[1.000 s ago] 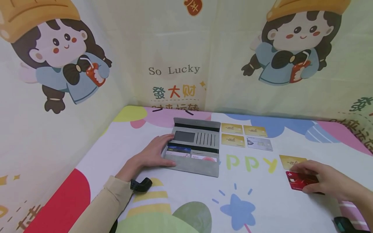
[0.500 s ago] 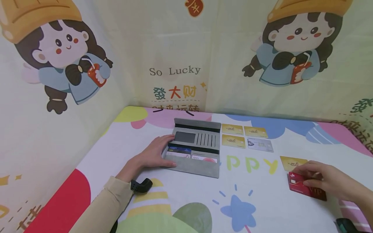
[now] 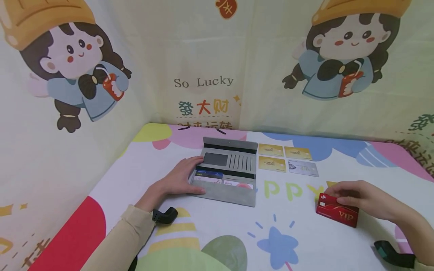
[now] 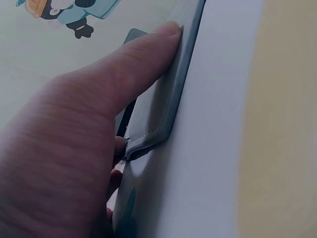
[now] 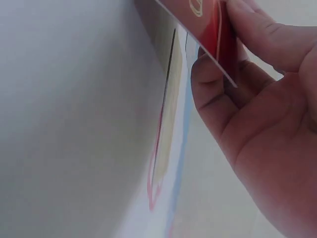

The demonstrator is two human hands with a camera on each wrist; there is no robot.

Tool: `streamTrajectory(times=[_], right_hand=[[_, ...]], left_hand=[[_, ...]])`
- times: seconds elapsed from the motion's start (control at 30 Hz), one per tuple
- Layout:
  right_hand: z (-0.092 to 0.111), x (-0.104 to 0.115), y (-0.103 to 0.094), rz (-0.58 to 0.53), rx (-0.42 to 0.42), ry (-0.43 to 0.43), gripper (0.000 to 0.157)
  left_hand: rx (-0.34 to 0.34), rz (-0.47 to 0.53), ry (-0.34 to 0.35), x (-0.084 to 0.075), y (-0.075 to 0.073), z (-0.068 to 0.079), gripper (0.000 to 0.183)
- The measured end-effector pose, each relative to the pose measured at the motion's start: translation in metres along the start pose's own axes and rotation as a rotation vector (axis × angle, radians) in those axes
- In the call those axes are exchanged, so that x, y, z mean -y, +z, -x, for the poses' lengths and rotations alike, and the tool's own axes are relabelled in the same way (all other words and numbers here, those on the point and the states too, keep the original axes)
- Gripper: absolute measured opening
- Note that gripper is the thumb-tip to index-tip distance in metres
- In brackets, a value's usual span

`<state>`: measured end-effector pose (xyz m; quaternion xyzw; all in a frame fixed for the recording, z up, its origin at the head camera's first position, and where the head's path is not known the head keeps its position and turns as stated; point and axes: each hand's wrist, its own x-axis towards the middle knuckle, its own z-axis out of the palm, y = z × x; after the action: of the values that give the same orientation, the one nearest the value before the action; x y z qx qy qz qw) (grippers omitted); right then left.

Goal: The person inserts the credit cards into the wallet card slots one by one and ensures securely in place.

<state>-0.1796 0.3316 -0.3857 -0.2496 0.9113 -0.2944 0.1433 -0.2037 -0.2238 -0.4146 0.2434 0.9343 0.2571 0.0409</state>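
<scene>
A red VIP card point(image 3: 339, 212), tilted up with its printed face toward me, is pinched between the thumb and fingers of my right hand point(image 3: 364, 197). In the right wrist view the card point(image 5: 220, 34) stands off the tabletop. Mostly hidden behind that hand is a gold card point(image 3: 331, 183). My left hand point(image 3: 179, 177) holds the left edge of a grey wallet point(image 3: 223, 197) that lies unfolded on the table. Its thumb point(image 4: 148, 47) presses on the wallet's front pocket, with the other fingers partly hidden at the edge. A blue card point(image 3: 208, 174) and a white card point(image 3: 237, 184) show in the wallet's slots.
Right of the wallet lie three gold cards point(image 3: 272, 164) and a silver card point(image 3: 303, 168) in two rows. The table has a printed cloth point(image 3: 244, 226). Printed fabric walls point(image 3: 264, 75) stand behind and at the left.
My right hand has lifted the red card and carried it left, and it now covers most of the gold card behind it. The left hand and the wallet stay in place.
</scene>
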Motion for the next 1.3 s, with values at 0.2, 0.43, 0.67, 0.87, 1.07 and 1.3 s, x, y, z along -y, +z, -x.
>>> streamTrajectory(times=[0.2, 0.43, 0.67, 0.87, 1.07, 1.3], right_hand=[[-0.014, 0.009, 0.005, -0.07, 0.011, -0.015, 0.031], [-0.031, 0.024, 0.007, -0.108, 0.001, 0.013, 0.034], [-0.046, 0.032, 0.009, -0.118, -0.013, -0.012, 0.032], [-0.054, 0.039, 0.009, -0.135, -0.013, 0.005, 0.033], [-0.063, 0.045, 0.009, -0.138, -0.009, -0.011, 0.034], [-0.074, 0.052, 0.011, -0.128, -0.023, -0.002, 0.036]], left_hand=[[0.001, 0.004, -0.014, -0.001, 0.001, -0.001, 0.106], [-0.005, -0.005, -0.02, -0.001, 0.001, -0.001, 0.106], [-0.004, 0.006, -0.025, -0.001, 0.0, 0.0, 0.106], [0.002, 0.006, -0.039, -0.002, 0.0, 0.0, 0.106], [0.001, 0.006, -0.043, -0.003, 0.0, 0.0, 0.106], [-0.001, 0.002, -0.041, -0.001, 0.001, 0.0, 0.106]])
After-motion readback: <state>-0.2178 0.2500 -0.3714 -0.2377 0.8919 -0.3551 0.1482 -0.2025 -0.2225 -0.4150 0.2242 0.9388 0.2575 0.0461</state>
